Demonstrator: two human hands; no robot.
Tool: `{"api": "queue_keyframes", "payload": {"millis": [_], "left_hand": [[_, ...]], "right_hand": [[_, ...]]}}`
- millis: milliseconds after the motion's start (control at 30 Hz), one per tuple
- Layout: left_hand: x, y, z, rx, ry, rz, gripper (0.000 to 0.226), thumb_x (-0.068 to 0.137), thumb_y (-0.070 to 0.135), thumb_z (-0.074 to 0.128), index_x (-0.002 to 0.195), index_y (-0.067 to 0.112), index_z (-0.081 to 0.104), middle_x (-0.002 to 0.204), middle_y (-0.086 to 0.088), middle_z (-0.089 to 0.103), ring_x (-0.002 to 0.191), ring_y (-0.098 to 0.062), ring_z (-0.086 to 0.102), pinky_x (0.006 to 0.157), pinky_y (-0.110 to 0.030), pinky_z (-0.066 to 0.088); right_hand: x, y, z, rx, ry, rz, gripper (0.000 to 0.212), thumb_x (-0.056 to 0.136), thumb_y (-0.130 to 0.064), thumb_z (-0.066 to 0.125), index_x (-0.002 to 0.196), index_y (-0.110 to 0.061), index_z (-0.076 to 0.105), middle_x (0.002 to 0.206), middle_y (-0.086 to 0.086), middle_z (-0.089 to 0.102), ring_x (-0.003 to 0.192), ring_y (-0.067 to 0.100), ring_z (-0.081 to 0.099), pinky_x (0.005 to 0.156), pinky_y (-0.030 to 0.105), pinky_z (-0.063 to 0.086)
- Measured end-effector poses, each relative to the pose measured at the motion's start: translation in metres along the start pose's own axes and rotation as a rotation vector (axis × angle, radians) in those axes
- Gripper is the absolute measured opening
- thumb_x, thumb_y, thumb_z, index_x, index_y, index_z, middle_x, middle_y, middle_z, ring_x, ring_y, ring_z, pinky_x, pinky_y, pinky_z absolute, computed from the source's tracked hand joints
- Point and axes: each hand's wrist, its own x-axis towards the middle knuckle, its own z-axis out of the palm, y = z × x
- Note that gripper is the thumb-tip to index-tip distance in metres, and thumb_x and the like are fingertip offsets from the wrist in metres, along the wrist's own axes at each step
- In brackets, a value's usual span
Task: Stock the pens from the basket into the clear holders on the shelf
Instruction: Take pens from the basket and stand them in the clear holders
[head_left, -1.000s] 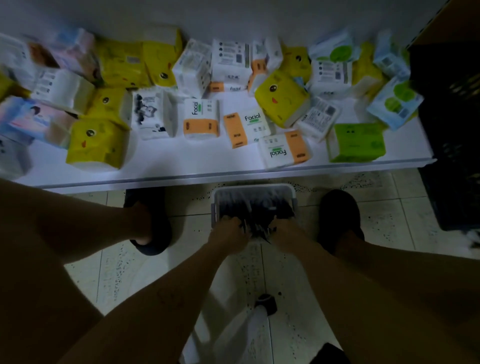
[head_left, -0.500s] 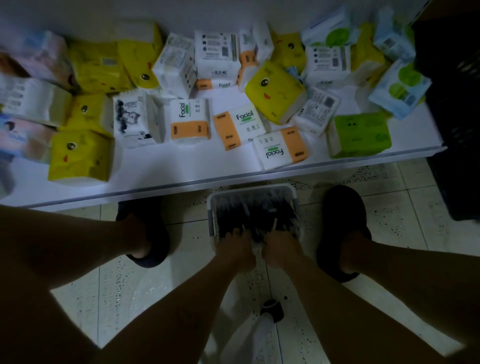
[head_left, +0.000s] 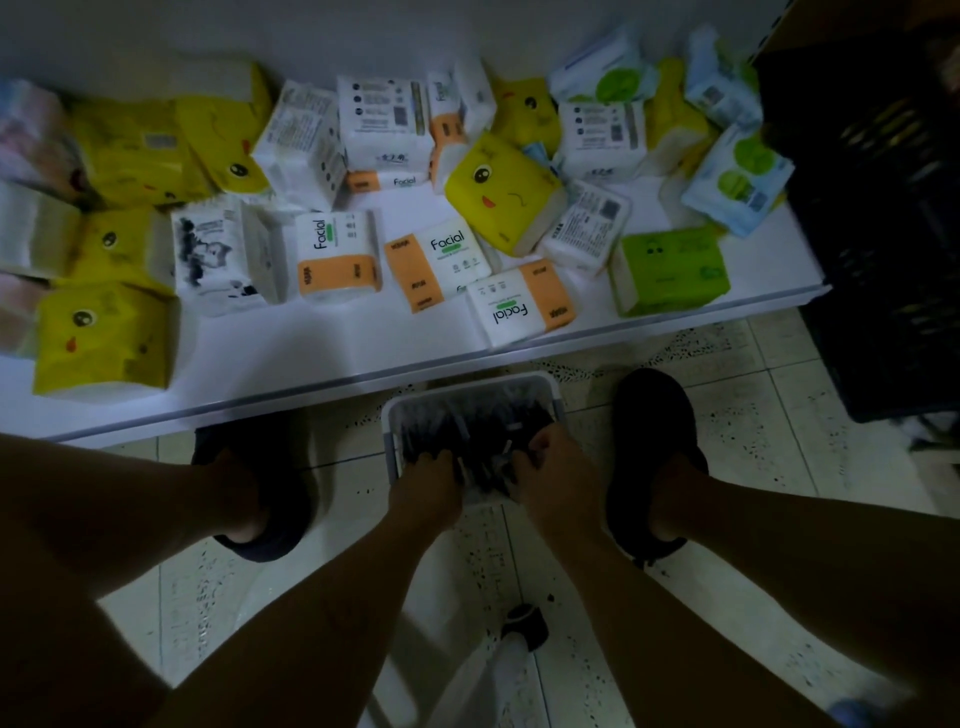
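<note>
A white basket (head_left: 470, 391) stands on the tiled floor between my feet, filled with several dark pens (head_left: 467, 428). Both my hands reach down into it. My left hand (head_left: 428, 480) has its fingers curled into the pens near the basket's left side. My right hand (head_left: 545, 467) grips a bunch of pens near the right side. The light is dim, so single pens are hard to pick out. No clear holders are in view.
A low white shelf (head_left: 291, 358) just beyond the basket carries several tissue packs (head_left: 337, 254) in yellow, orange, green and white. A black crate (head_left: 883, 234) stands at the right. My dark slippers (head_left: 654, 457) flank the basket. A small black cap-like thing (head_left: 524, 623) lies on the floor.
Both hands have pushed further forward into the basket and spread apart among the pens. The view has shifted slightly, with the shelf seen a little closer.
</note>
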Motion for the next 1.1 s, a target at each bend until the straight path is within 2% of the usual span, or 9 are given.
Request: {"api": "queue_keyframes", "payload": {"millis": [167,300,400,500,567,633,867,1000,1100], "left_hand": [[0.002,-0.007,-0.003,-0.167,0.022,-0.048,0.02,0.094,0.021,0.056,0.105,0.007,0.065,0.089,-0.009,0.068,0.08,-0.023,0.067,0.077,-0.038,0.058],[0.005,-0.009,0.0,-0.377,0.015,-0.059,0.032,0.092,0.02,0.061,0.117,0.002,0.053,0.104,-0.014,0.064,0.091,-0.03,0.067,0.077,-0.037,0.058],[-0.003,-0.001,0.0,-0.561,0.011,-0.098,0.053,0.09,0.022,0.065,0.13,0.006,0.033,0.118,-0.011,0.053,0.104,-0.032,0.061,0.078,-0.033,0.057],[-0.015,0.002,0.002,-0.741,-0.041,-0.169,0.033,0.092,0.021,0.055,0.122,0.011,0.045,0.11,-0.011,0.059,0.089,-0.025,0.062,0.076,-0.038,0.059],[-0.026,0.006,-0.007,-0.851,-0.057,-0.199,0.019,0.095,0.011,0.048,0.112,0.008,0.053,0.096,-0.011,0.06,0.076,-0.019,0.058,0.066,-0.031,0.055],[-0.033,0.006,-0.013,-0.929,-0.03,-0.21,0.024,0.095,0.004,0.042,0.116,0.007,0.053,0.097,-0.009,0.056,0.075,-0.017,0.054,0.057,-0.025,0.05],[-0.074,0.011,-0.055,-0.913,0.232,0.007,0.027,0.105,0.027,0.031,0.11,0.01,0.051,0.095,-0.003,0.059,0.083,-0.013,0.057,0.063,-0.018,0.043],[-0.097,0.014,-0.083,-1.008,0.363,0.159,0.027,0.105,0.021,0.03,0.089,0.016,0.051,0.074,-0.004,0.06,0.066,-0.014,0.058,0.064,-0.031,0.049],[-0.118,0.022,-0.105,-1.166,0.414,0.234,0.025,0.105,0.012,0.03,0.09,0.004,0.048,0.066,-0.002,0.056,0.057,-0.012,0.053,0.055,-0.024,0.045]], "right_hand": [[0.005,0.0,-0.006,0.221,0.062,0.147,0.028,0.087,-0.028,0.068,0.073,-0.019,0.046,0.069,-0.004,0.051,0.071,0.018,0.055,0.063,0.03,0.042],[0.01,0.006,-0.001,0.516,-0.087,0.336,0.021,0.086,-0.022,0.07,0.08,-0.014,0.052,0.068,0.009,0.06,0.064,0.026,0.062,0.063,0.046,0.058],[0.009,0.0,-0.005,0.787,-0.273,0.455,0.002,0.098,-0.014,0.054,0.098,-0.015,0.052,0.069,0.01,0.06,0.058,0.021,0.063,0.051,0.032,0.056],[0.007,-0.007,-0.01,0.81,-0.348,0.506,0.02,0.103,-0.013,0.042,0.091,-0.012,0.058,0.069,0.009,0.06,0.064,0.021,0.064,0.055,0.03,0.053],[0.007,-0.01,-0.009,0.772,-0.362,0.553,0.027,0.102,-0.008,0.039,0.083,-0.009,0.059,0.067,0.01,0.061,0.061,0.021,0.063,0.056,0.031,0.053],[0.006,-0.013,-0.009,0.742,-0.373,0.589,0.026,0.098,-0.003,0.041,0.08,-0.008,0.058,0.061,0.008,0.063,0.053,0.019,0.062,0.052,0.029,0.053],[-0.017,-0.051,-0.036,0.809,-0.406,0.45,0.017,0.099,-0.01,0.043,0.094,-0.01,0.059,0.071,0.006,0.058,0.055,0.019,0.053,0.056,0.031,0.049],[-0.033,-0.076,-0.053,0.752,-0.374,0.341,0.025,0.098,-0.027,0.045,0.078,-0.015,0.055,0.057,-0.003,0.047,0.044,0.011,0.041,0.04,0.021,0.036],[-0.048,-0.097,-0.064,0.752,-0.258,0.197,0.027,0.102,-0.038,0.04,0.095,-0.021,0.06,0.067,0.003,0.051,0.058,0.015,0.046,0.052,0.024,0.04]]}}
